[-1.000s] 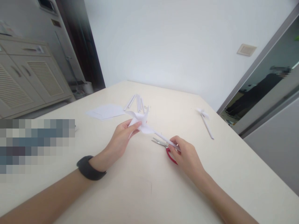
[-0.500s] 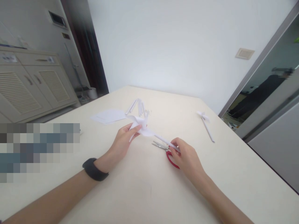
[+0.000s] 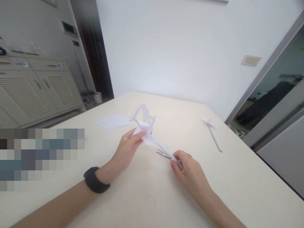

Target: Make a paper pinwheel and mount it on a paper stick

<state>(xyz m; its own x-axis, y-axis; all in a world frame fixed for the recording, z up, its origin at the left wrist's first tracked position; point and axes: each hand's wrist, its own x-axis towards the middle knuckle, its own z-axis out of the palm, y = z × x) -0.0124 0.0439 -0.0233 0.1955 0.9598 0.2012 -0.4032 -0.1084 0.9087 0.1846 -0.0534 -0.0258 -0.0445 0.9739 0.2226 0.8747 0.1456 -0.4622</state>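
Compared with half a second earlier: view tilted slightly down and leftward, with cabinet and table shifted in frame; scissor handles, then showing as a red loop beside the right hand, now almost wholly hidden beneath it; both hands in much the same grip as before.

Broad cream-coloured table with a smooth matt top (image 3: 237, 177), filling the lower frame. Pale louvred cabinet with slatted doors (image 3: 35, 91) at far left, behind the table. Left hand (image 3: 125, 152), wrist ringed by a black rounded wristband (image 3: 95, 180), fingers pinched around the folded vanes of a white paper pinwheel on a thin rolled paper stick (image 3: 146, 129), held just above the table centre. Right hand (image 3: 190, 171), fingers closed on the lower end of the same stick, the stick running diagonally between the two hands. Flat white paper sheet with angular cut edges (image 3: 114, 121) lying beyond the left hand. Second small white paper pinwheel on a straight stick (image 3: 213, 136) lying flat at the right, well apart from both hands. Bundle of thin white rolled paper sticks (image 3: 142, 110) fanned out behind the held pinwheel. Red-handled scissors with slim silvery metal blades (image 3: 162, 154), lying just beneath the stick, blade tips pointing left.
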